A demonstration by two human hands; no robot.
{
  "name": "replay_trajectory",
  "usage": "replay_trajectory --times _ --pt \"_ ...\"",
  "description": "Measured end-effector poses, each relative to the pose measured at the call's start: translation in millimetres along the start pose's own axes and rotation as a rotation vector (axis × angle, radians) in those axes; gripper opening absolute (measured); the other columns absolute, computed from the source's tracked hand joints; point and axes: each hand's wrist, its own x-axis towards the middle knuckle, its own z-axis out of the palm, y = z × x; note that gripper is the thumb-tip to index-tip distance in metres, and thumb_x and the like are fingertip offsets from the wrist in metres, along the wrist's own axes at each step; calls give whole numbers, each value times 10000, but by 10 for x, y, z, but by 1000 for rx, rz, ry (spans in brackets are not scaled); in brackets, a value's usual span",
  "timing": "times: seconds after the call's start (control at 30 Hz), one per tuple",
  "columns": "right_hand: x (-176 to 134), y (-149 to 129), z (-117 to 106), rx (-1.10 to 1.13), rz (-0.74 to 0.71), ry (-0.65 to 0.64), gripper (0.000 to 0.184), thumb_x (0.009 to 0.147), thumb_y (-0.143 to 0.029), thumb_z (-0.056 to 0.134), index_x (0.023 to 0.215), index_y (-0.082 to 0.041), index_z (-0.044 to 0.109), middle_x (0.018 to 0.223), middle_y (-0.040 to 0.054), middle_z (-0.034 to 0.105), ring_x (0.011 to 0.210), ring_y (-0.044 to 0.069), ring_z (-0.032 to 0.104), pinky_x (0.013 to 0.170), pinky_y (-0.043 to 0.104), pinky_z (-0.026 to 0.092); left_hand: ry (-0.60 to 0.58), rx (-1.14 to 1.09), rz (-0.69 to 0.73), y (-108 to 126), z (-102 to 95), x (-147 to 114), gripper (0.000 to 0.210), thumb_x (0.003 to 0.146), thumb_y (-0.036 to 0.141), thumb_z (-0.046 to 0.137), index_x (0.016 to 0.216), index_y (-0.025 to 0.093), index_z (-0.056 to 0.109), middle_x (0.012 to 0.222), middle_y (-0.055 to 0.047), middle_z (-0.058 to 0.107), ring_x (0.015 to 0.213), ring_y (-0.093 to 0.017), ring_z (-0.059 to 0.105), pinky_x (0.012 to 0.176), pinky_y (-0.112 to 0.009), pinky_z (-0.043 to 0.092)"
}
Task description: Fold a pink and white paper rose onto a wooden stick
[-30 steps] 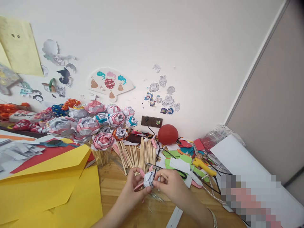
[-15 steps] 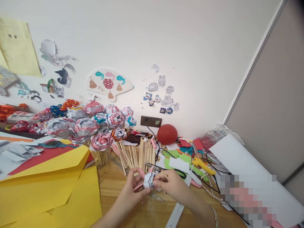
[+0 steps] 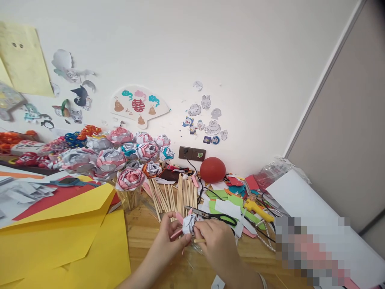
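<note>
My left hand [image 3: 172,235] is closed around a small paper flower [image 3: 189,224], white and folded at the centre with pink strips sticking out to the left and top. My right hand [image 3: 217,240] pinches the flower's right side, fingertips pressed against the white paper. A short piece of wooden stick [image 3: 199,241] shows just under the right fingers; whether it joins the flower is hidden. Scissors with black and green handles [image 3: 224,218] lie right behind the hands. Below the flower, thin clear strips [image 3: 197,248] rest on the wooden table [image 3: 141,237].
Finished paper flowers [image 3: 130,178] stand in a clear container at left. Several wooden sticks [image 3: 186,192] lie behind the hands. Yellow paper [image 3: 60,241] covers the left side. To the right are a yellow glue gun [image 3: 258,210], coloured paper scraps, cables and a red balloon [image 3: 212,169].
My right hand has turned and shifted slightly right, and a piece of wooden stick now shows beneath its fingers. More of the scissors' handle is visible. My left hand stays on the flower.
</note>
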Motion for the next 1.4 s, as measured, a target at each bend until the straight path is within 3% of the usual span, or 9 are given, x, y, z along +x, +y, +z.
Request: replay_trajectory --times 0.13,0.37,0.47,0.67,0.93,1.07,1.2,1.3,1.4 --pt "14 11 -1 5 -29 41 266 819 -148 374 609 -180 534 520 -1 555 472 135 488 480 252 257 26 -6 -27 -26 2 0 442 641 297 707 801 249 298 691 75 594 596 -116 597 409 -151 397" --pt "-35 -1 70 -201 -149 125 321 816 -106 372 521 -171 481 467 10 488 453 142 441 479 269 217 40 16 7 -93 27 14 400 647 205 682 779 248 307 677 70 608 632 -124 600 403 -140 380" --pt "-14 5 28 -24 -17 -20 226 764 -121 422 571 -166 530 515 8 535 489 136 467 488 248 244 50 -5 3 -92 25 18 428 638 247 698 765 251 290 654 78 592 571 -118 589 379 -145 375" --pt "131 66 -171 455 456 -421 121 702 -153 516 616 -175 600 524 -42 532 491 92 440 455 180 271 4 -20 -32 -95 -3 13 465 624 277 729 778 244 291 720 61 596 579 -106 591 435 -170 432" --pt "235 -12 -297 570 620 -478 52 631 -119 596 604 -162 608 551 -45 552 520 89 470 483 167 303 -47 0 22 -106 -1 8 450 640 243 720 773 254 291 723 48 596 626 -124 577 362 -136 402" --pt "232 8 -292 572 613 -475 47 630 -117 605 605 -156 610 558 -41 555 528 90 470 482 169 302 -67 -24 34 -94 -12 1 457 630 259 735 769 254 299 761 39 614 653 -126 592 388 -140 416" --pt "235 101 -361 690 541 -537 83 716 -208 591 755 -167 650 590 -28 583 528 97 481 474 172 322 -78 -88 -45 11 -7 -7 492 585 331 766 796 246 330 771 27 646 665 -149 644 518 -210 480" --pt "260 178 -461 583 371 -466 130 786 -216 538 823 -190 659 705 -3 642 606 119 532 537 192 356 -88 -99 -109 81 -18 -2 534 566 358 775 882 247 359 793 -3 675 647 -190 676 513 -231 472" --pt "271 239 -516 469 99 -433 140 813 -188 521 819 -209 660 777 -1 657 692 126 562 623 200 371 -157 -146 -122 71 -52 14 559 565 366 777 943 235 386 724 -15 698 633 -214 685 558 -273 488"
